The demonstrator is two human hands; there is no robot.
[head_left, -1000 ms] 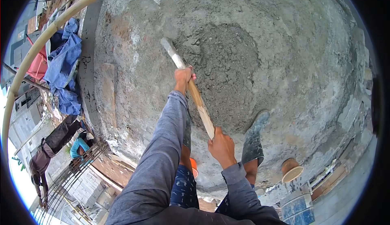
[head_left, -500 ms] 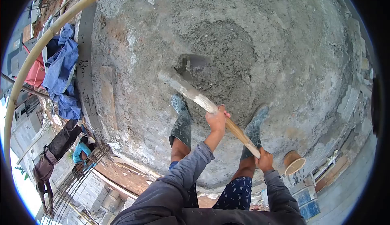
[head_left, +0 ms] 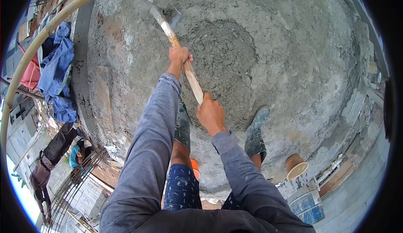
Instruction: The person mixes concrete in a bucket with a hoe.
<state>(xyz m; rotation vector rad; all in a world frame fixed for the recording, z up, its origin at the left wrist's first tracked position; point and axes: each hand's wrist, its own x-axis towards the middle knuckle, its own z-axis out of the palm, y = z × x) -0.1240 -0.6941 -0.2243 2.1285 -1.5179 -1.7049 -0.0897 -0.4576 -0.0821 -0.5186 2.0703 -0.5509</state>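
I hold a hoe by its wooden handle (head_left: pixel 194 83), stretched out ahead of me. My left hand (head_left: pixel 179 55) is wrapped round the middle of the handle, and my right hand (head_left: pixel 211 113) closes round its near end. At the far end the hoe's blade (head_left: pixel 175 18) rests at the far left edge of the wet mortar (head_left: pixel 224 56), partly sunk or hidden. The mortar lies as a rough grey heap with a cracked surface. My rubber boots (head_left: pixel 257 128) stand on either side of its near edge.
A tan bucket (head_left: pixel 297 167) stands at lower right, and an orange bucket (head_left: pixel 195 168) shows behind my left leg. A board (head_left: pixel 103 92) lies at left, near a blue tarp (head_left: pixel 58 73). A curved pole (head_left: pixel 31 54) crosses the upper left. Two people (head_left: pixel 45 170) are at lower left, near steel bars.
Both hands have moved forward and left with the hoe. Its blade has gone from the heap's left side to farther away, and the handle now points more steeply forward.
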